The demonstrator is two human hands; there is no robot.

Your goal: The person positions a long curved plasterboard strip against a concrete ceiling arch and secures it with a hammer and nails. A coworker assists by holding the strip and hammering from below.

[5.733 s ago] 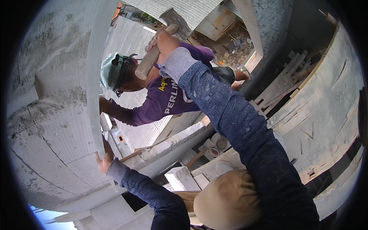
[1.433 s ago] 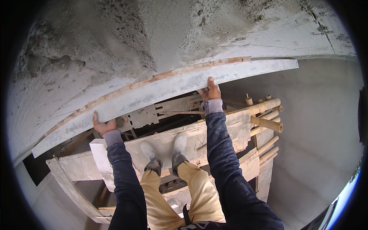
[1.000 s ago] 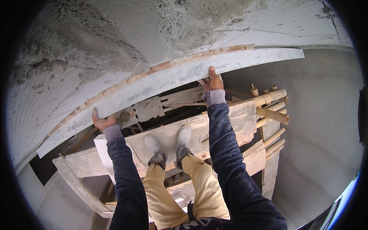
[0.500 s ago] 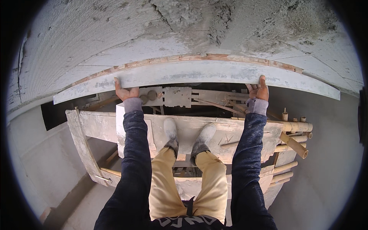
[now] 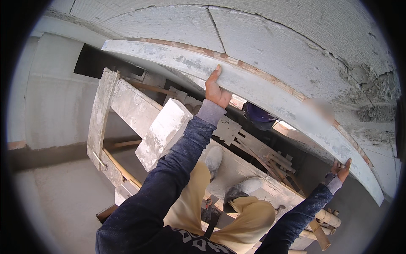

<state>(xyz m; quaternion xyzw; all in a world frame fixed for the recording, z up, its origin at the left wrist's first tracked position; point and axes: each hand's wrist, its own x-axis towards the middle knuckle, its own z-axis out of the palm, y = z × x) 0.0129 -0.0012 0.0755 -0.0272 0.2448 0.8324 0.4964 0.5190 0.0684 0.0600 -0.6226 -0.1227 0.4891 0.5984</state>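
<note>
A long whitish plank runs slantwise along the block wall, its right end lower in the picture than its left. My left hand grips its lower edge near the middle, thumb up on the face and fingers tucked beneath. Toward the right end, my right hand holds the same edge in a similar way, fingers partly hidden. A narrow reddish-brown strip shows between the plank and the wall, whose blocks have dark joints and rough mortar at right.
I stand in dusty boots on scaffold boards. A white block stands by my left forearm. Bamboo poles jut out at lower right. Beyond the boards, below the plank, a person's dark blue helmet shows in a gap.
My view has turned, so the plank now slants down to the right. My left hand sits nearer the plank's middle, my right nearer its end. A helmet and the block's full shape have come into view.
</note>
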